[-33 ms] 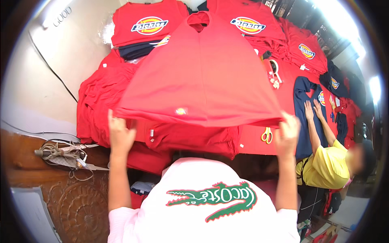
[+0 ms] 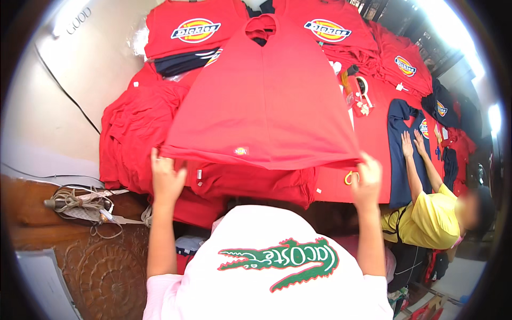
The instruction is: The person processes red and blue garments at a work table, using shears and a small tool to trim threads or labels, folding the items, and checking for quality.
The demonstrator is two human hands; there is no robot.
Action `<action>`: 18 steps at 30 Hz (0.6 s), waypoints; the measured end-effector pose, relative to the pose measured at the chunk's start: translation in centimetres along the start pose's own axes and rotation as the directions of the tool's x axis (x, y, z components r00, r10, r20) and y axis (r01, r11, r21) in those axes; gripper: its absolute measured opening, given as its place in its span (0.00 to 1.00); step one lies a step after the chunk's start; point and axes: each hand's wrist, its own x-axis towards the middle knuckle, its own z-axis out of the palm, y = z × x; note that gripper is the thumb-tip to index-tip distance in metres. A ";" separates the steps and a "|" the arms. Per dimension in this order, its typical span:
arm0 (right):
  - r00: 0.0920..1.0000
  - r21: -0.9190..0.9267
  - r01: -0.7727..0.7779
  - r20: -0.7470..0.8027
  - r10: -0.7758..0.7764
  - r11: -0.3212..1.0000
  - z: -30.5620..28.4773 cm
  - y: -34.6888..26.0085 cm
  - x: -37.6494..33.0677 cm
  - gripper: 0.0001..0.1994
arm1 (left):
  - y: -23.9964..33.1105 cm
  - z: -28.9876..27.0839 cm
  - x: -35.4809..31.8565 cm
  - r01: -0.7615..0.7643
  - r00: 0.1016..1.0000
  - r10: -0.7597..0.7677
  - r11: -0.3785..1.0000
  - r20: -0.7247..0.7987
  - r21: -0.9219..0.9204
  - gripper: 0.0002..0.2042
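Nearest to me: my white shirt front point(image 2: 266, 277) with a green reptile figure fills the lower view. My left hand point(image 2: 166, 178) pinches the near left corner of a red T-shirt point(image 2: 266, 101), fingers clenched on the hem. My right hand point(image 2: 367, 178) grips the near right corner the same way. The shirt is stretched flat between them, neck away from me, raised over a pile of red garments point(image 2: 133, 138) on the table. Yellow-handled scissors point(image 2: 349, 177) lie just beside my right hand. Left, a coiled cord point(image 2: 80, 202) on wood. Right, a person in yellow point(image 2: 426, 218) presses both hands on a navy shirt point(image 2: 400, 149). Farther off, more red printed shirts point(image 2: 192, 29).
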 end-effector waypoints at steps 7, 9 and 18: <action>0.918 0.141 -0.246 0.352 0.184 0.959 10.4 -4.9 -7.6 0.16 | 0.1 9.8 -7.6 0.176 0.963 -0.118 0.956 0.242 -0.233 0.11; 0.884 0.225 -0.390 0.365 0.294 0.893 11.0 -4.7 -8.7 0.15 | -0.8 9.6 -8.6 0.271 0.938 -0.187 0.920 0.291 -0.284 0.10; 0.573 0.677 -0.735 0.595 0.563 0.032 14.9 -3.3 -6.3 0.19 | -0.8 10.1 -1.0 0.067 0.958 -0.018 0.984 0.286 -0.164 0.19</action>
